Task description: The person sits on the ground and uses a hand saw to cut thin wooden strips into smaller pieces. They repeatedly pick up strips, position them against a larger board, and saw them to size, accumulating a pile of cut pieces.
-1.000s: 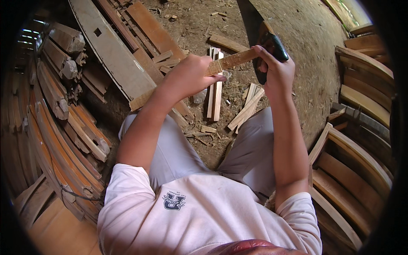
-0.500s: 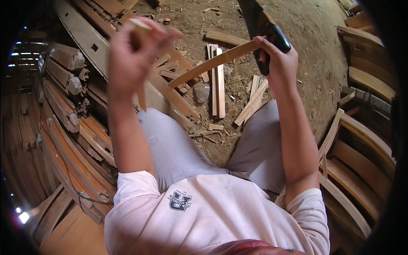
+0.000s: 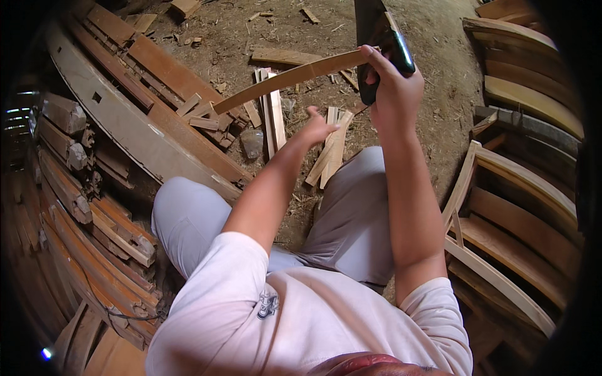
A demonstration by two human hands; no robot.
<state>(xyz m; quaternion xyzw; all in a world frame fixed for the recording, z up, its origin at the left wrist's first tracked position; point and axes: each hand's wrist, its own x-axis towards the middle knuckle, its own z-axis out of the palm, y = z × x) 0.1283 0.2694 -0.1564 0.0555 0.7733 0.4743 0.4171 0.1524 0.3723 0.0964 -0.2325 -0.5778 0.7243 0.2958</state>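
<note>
My right hand [image 3: 398, 94] is closed round the black handle of a hand saw [image 3: 370, 28], whose dark blade points away from me. One end of a long, thin, slightly curved wood strip [image 3: 295, 78] is pinched in the same hand. It stretches out to the left above the ground. Low over two short pale wood pieces [image 3: 334, 147] on the ground is my left hand [image 3: 318, 130], its fingers apart and nothing visible in it. Whether it touches them I cannot tell. Just left of it lie narrow pale slats [image 3: 273, 116].
Long planks, one a curved grey board with square holes [image 3: 103, 103], lie to the left beside stacked timber [image 3: 69, 169]. On the right stand curved wooden frames [image 3: 520, 188]. A flat offcut [image 3: 285, 56] and wood chips are scattered over the dirt ground.
My left hand has come down from the upper left, with a pale piece in it, to the short wood pieces near the middle. My right hand still holds the saw and strip.
</note>
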